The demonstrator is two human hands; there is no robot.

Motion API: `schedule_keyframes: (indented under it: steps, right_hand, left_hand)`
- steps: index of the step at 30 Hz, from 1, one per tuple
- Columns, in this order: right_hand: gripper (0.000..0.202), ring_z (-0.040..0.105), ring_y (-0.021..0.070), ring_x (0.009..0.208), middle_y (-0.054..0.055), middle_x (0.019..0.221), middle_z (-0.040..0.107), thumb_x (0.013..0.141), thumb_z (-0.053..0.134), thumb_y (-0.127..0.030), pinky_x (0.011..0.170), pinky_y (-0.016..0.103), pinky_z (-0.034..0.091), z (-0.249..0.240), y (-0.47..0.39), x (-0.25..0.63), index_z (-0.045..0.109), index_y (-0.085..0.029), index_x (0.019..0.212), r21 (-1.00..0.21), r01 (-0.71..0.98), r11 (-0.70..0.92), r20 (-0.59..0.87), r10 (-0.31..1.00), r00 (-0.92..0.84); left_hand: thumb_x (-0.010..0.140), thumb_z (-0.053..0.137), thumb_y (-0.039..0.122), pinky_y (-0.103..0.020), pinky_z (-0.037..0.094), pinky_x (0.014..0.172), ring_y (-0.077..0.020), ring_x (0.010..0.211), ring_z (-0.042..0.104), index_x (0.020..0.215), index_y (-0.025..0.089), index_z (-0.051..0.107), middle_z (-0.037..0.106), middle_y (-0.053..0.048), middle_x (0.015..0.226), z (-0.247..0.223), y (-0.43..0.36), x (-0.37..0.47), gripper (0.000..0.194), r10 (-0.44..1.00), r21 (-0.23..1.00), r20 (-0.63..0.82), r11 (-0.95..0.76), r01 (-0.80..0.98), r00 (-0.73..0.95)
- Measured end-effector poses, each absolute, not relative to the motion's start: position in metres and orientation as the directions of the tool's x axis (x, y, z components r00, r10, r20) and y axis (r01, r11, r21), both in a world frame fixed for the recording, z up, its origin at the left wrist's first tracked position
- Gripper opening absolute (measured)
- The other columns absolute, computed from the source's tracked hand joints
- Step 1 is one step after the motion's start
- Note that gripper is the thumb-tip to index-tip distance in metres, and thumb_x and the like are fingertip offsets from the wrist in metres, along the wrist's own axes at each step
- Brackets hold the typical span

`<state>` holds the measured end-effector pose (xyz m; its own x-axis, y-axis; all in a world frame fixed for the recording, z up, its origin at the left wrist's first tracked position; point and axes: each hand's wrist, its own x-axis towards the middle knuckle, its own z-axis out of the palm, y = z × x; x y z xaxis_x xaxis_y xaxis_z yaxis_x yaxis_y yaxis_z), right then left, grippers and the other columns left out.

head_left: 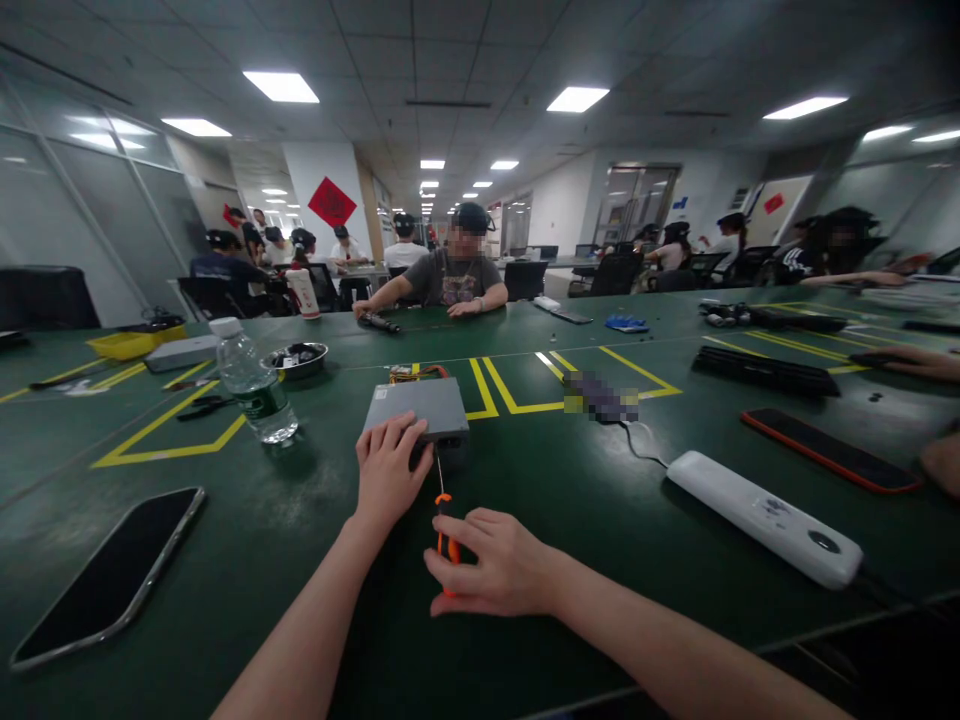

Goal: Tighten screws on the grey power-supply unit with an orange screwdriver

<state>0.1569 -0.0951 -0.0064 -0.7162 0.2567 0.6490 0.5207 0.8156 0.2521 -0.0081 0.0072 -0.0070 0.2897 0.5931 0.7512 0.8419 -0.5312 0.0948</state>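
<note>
A grey metal computer power supply (pixel 420 400) lies in front of me on the green table, a socket in its front face and coloured wires (pixel 416 372) at its back. My left hand (pixel 391 468) grips its near left part, fingers over the top and thumb by the front edge. In my right hand (pixel 499 562), a screwdriver (pixel 448 545) with an orange and black handle is held between thumb and fingers. Its thin shaft points away from me to the front face of the power supply. Whether the tip sits in a screw, I cannot tell.
Left stand a water bottle (pixel 259 385) and a metal bowl (pixel 298 358) of small dark parts; a phone (pixel 112 570) lies nearer. At right are a white power strip (pixel 765 515) and an orange-edged phone (pixel 829 448). A person (pixel 465 265) sits opposite.
</note>
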Motion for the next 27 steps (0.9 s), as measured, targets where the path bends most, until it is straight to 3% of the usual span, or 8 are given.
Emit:
schedule_keyframes:
  steps: [5,8,14,20,24,27]
  right_hand:
    - [0.04,0.059,0.0232,0.094,0.018,0.105,0.057,0.089,0.04,-0.049,0.069,0.031,0.05,-0.0019,-0.0981,0.152,0.054,-0.015,0.105,0.1,0.535,0.839,0.623,0.366,-0.691]
    - [0.035,0.061,0.0212,0.089,0.019,0.108,0.058,0.09,0.037,-0.039,0.068,0.031,0.051,0.0004,-0.0982,0.1528,0.052,-0.011,0.106,0.069,0.504,0.861,0.644,0.347,-0.681]
    - [0.039,0.063,0.0181,0.077,0.015,0.102,0.063,0.091,0.039,-0.05,0.066,0.03,0.05,-0.0026,-0.0924,0.155,0.051,-0.013,0.096,0.066,0.486,0.872,0.714,0.299,-0.633]
    - [0.041,0.06,0.0211,0.092,0.015,0.104,0.061,0.09,0.04,-0.05,0.073,0.033,0.049,0.0012,-0.092,0.156,0.052,-0.017,0.111,0.044,0.494,0.868,0.636,0.357,-0.684]
    - [0.04,0.062,0.0165,0.078,0.014,0.104,0.062,0.091,0.042,-0.047,0.065,0.028,0.048,0.0018,-0.0931,0.1557,0.054,-0.012,0.107,-0.008,0.467,0.884,0.622,0.369,-0.69]
    - [0.039,0.061,0.016,0.08,0.014,0.105,0.062,0.093,0.04,-0.044,0.066,0.026,0.048,0.0012,-0.0945,0.1552,0.054,-0.01,0.106,-0.055,0.455,0.889,0.621,0.387,-0.681]
  left_hand:
    - [0.083,0.051,0.029,-0.043,0.028,0.095,-0.0241,0.112,0.047,0.11,0.027,0.055,0.058,-0.004,0.12,-0.0062,0.0073,-0.0092,0.027,0.603,0.095,0.741,-0.531,0.842,0.296]
    - [0.083,0.05,0.029,-0.043,0.029,0.095,-0.0239,0.113,0.047,0.11,0.027,0.055,0.057,-0.004,0.121,-0.0053,0.0068,-0.0094,0.028,0.612,0.1,0.734,-0.529,0.843,0.297]
    - [0.082,0.052,0.028,-0.042,0.029,0.095,-0.0236,0.113,0.048,0.11,0.027,0.056,0.058,-0.005,0.12,-0.0042,0.0061,-0.0084,0.028,0.613,0.121,0.739,-0.531,0.839,0.282]
    - [0.081,0.052,0.028,-0.043,0.03,0.095,-0.0244,0.113,0.048,0.111,0.027,0.056,0.057,-0.005,0.121,-0.0056,0.0075,-0.0081,0.03,0.616,0.132,0.736,-0.537,0.833,0.281]
    - [0.081,0.052,0.028,-0.042,0.029,0.095,-0.0241,0.114,0.048,0.112,0.027,0.055,0.057,-0.005,0.122,-0.0058,0.008,-0.0078,0.031,0.625,0.137,0.731,-0.525,0.84,0.272]
    - [0.083,0.051,0.03,-0.042,0.028,0.096,-0.0232,0.114,0.047,0.112,0.027,0.055,0.057,-0.004,0.121,-0.0059,0.0077,-0.0071,0.029,0.623,0.125,0.731,-0.523,0.843,0.278]
